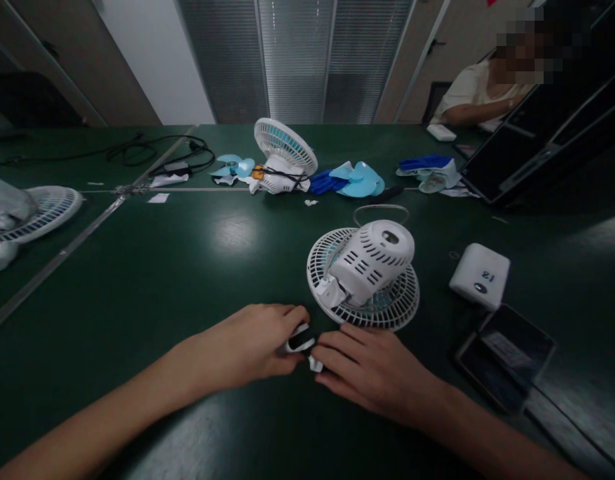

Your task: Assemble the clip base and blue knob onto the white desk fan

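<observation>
My left hand [270,340] is closed around a small white plastic part with a dark hollow [301,338], just above the green table [187,267]. Opposite it, my right hand [367,363] pinches a little white piece [315,364] close to that part; whether the two pieces touch is hard to see. Right behind my hands a white fan head [372,260] lies with its grille down and its motor housing up. Its grille rim is close to the fingers of my right hand.
Rightward sit a white power bank [481,275] and a dark tablet-like device [507,357] with a cable. Another fan [282,160], blue fan blades [360,180] and gloves [430,170] line the back. A fan [32,207] is at left. A person [487,93] sits beyond a dark monitor-like panel [542,127].
</observation>
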Demonstrator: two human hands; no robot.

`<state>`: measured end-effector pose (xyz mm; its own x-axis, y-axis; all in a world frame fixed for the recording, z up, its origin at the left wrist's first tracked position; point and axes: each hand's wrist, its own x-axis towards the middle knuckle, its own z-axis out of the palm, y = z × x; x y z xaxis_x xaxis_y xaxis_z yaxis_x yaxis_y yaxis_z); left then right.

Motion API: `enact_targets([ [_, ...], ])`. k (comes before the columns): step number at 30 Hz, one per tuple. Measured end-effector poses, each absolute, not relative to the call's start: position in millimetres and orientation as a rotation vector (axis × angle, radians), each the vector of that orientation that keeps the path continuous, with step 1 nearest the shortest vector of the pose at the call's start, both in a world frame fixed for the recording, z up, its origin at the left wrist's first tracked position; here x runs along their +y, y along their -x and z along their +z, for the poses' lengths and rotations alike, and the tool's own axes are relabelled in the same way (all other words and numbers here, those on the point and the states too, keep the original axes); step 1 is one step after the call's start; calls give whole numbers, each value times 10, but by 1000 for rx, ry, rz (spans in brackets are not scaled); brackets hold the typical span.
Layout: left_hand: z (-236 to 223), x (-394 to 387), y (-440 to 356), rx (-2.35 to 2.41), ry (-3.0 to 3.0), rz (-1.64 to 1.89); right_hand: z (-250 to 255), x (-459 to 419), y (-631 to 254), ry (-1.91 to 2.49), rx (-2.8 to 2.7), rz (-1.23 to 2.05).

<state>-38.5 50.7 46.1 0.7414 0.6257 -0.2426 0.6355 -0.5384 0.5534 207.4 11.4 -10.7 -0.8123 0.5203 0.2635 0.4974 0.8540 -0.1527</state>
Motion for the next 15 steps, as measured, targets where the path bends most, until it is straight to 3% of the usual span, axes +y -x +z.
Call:
enact_targets([
  [8,601,580,388,1050,-1914,304,-93,103,-2058,711,-2658,265],
  [15,404,553,320,1081,-1804,507,-12,118,-2184,768,-2152,168],
])
